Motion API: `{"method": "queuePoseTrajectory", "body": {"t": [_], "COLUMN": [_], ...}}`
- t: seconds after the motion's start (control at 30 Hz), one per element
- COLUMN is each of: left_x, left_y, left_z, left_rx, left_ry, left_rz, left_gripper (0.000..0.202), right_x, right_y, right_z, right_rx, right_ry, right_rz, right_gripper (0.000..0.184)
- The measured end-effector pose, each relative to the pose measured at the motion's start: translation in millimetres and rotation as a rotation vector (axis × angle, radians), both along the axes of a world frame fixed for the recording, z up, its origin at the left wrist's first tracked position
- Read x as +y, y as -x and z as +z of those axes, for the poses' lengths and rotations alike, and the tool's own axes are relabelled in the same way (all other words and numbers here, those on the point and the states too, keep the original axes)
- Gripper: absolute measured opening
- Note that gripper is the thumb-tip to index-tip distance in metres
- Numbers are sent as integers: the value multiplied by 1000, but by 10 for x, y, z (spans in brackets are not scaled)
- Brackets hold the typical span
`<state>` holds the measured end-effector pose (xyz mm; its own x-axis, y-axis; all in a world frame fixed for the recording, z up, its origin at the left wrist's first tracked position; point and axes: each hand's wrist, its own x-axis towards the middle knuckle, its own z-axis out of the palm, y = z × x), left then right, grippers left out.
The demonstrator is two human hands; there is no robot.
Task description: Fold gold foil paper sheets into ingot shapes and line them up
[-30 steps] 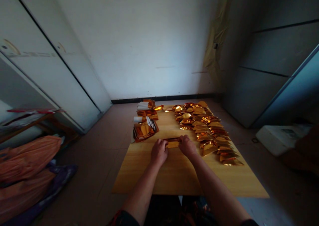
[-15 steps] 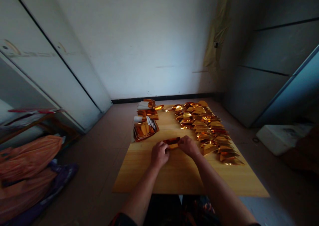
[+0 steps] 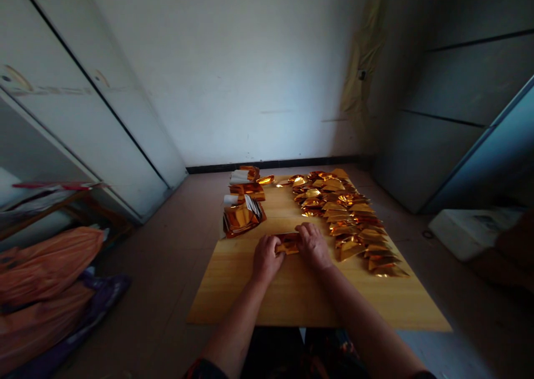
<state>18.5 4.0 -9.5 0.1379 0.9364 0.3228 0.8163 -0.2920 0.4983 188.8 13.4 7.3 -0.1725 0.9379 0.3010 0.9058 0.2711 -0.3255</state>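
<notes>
My left hand (image 3: 266, 256) and my right hand (image 3: 312, 244) meet over the middle of a low wooden table (image 3: 300, 295). Both are closed on the ends of a small folded piece of gold foil paper (image 3: 287, 243) held just above the wood. To the right runs a long row of several folded gold paper pieces (image 3: 350, 220). To the left of my hands lies a stack of flat gold foil sheets (image 3: 242, 217), with more stacks (image 3: 246, 183) behind it.
White cabinet doors (image 3: 83, 117) line the left wall. Orange and purple bags (image 3: 45, 279) lie on the floor at the left. A white box (image 3: 471, 229) sits on the floor at the right. A white wall stands behind the table.
The gold paper piece was lifted and turned between my fingers, then brought back down; my hands have closed in on it and it looks more crumpled now.
</notes>
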Motion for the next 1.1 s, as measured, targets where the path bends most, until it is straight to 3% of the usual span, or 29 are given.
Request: {"method": "queuePoseTrajectory", "body": {"t": [0.2, 0.33, 0.5, 0.6, 0.87, 1.1], "left_x": [-19, -13, 18, 32, 16, -23], "left_y": [3, 10, 17, 21, 27, 29], "left_z": [-17, -47, -113, -133, -121, -47], "left_rx": [-48, -56, -51, -44, 2, 73], "left_ry": [-62, -102, -119, -105, -140, -131], "left_rz": [-4, -24, 0, 22, 14, -45], "left_gripper": [49, 56, 64, 67, 60, 30], "right_x": [-3, 23, 91, 112, 39, 32], "right_y": [16, 4, -5, 1, 0, -15], "right_z": [34, -5, -67, -57, 51, 26], "right_rx": [-158, -134, -68, -74, -134, -177], "right_ry": [24, 25, -29, -4, 41, 35], "right_rz": [49, 55, 53, 78, 119, 147], "right_gripper": [18, 17, 35, 37, 17, 17]}}
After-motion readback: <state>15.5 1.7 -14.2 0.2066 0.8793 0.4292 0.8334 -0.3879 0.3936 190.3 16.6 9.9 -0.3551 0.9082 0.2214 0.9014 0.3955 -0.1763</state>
